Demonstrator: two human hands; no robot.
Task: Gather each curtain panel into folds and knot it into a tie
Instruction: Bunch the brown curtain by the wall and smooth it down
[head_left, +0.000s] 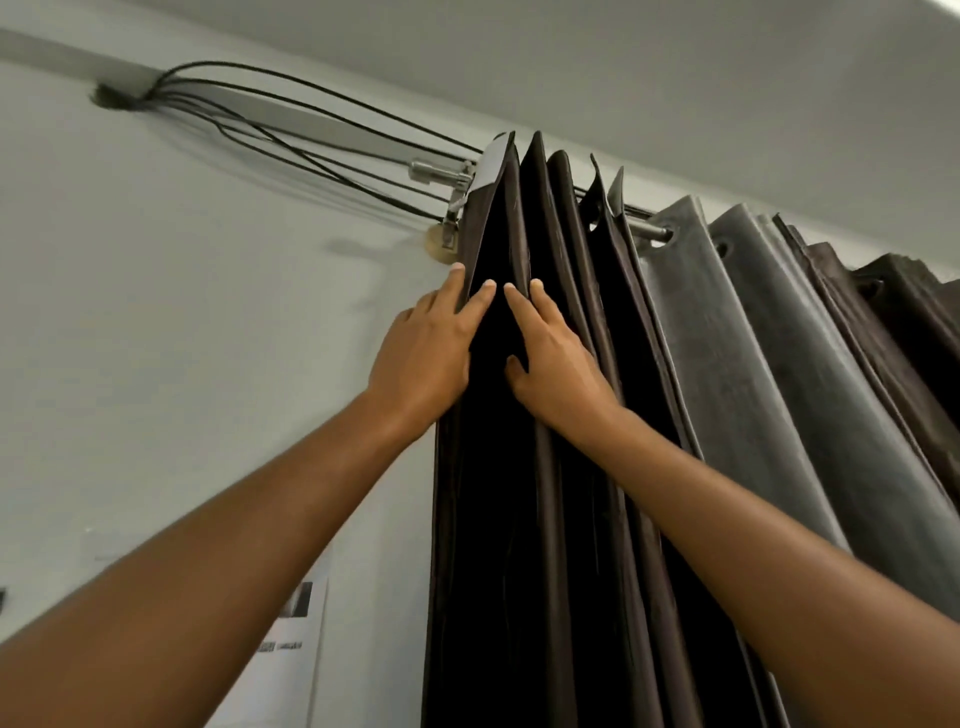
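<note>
A dark brown curtain panel (550, 519) hangs in tight vertical folds from a metal rod (652, 231) near the ceiling. My left hand (426, 353) lies on the panel's left edge, fingers straight and pointing up, one finger slipped behind the outermost fold. My right hand (556, 364) presses flat on the neighbouring folds, fingers straight, thumb tucked against the cloth. Both hands are high up, just below the rod. A second panel (779, 364) with a greyish sheen hangs to the right in looser folds.
Several black cables (291, 130) run along the grey wall from a hole at upper left to the rod's bracket (449, 208). A printed paper sheet (296, 639) is stuck on the wall at lower left.
</note>
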